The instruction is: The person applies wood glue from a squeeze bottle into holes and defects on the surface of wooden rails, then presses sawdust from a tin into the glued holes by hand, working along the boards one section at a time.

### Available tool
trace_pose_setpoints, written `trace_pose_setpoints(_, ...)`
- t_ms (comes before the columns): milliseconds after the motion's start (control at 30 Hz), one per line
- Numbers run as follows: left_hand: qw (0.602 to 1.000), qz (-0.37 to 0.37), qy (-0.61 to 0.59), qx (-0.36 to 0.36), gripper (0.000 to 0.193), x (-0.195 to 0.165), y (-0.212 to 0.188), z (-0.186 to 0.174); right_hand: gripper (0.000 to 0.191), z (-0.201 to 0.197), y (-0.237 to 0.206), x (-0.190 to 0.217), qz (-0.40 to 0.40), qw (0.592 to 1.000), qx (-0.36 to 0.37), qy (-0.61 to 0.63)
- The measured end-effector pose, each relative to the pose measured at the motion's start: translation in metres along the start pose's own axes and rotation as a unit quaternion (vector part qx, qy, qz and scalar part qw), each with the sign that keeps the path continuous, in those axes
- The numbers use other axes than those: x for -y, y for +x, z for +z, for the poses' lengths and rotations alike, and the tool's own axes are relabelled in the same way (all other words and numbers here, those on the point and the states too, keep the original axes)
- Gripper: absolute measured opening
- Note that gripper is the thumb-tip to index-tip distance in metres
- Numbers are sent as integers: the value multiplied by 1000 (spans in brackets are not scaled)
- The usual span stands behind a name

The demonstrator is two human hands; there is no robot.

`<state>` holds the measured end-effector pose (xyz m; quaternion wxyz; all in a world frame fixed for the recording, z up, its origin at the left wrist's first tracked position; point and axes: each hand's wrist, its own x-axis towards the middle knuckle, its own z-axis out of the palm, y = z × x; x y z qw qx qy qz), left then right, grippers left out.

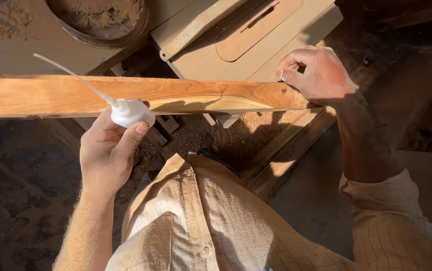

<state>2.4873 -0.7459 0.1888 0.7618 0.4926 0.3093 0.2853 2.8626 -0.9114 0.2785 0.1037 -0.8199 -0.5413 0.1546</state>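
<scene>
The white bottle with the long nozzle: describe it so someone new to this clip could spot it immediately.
Find the long wooden plank lying across the upper picture. At its near edge, left of middle, the left hand grips a small white bottle. Its thin white nozzle slants up and left over the plank, unlike anything else among the brown wood and sawdust.

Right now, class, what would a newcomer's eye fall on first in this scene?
First, the long sunlit wooden plank running across the upper middle. In front of it, the left hand grips a small white plastic bottle with a long thin nozzle, while the right hand rests on the plank's right end. A round sawdust-filled tub sits at top.
</scene>
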Motion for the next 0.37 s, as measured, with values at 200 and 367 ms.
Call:
trace_pose_setpoints(200,991,1,68,115,32,28,89,58,11,85,-54,-78,19,981,-168,-97)
trace_pose_setpoints(367,984,6,131,119,41,29,91,88,10,97,-47,-96,13,960,-235,-151)
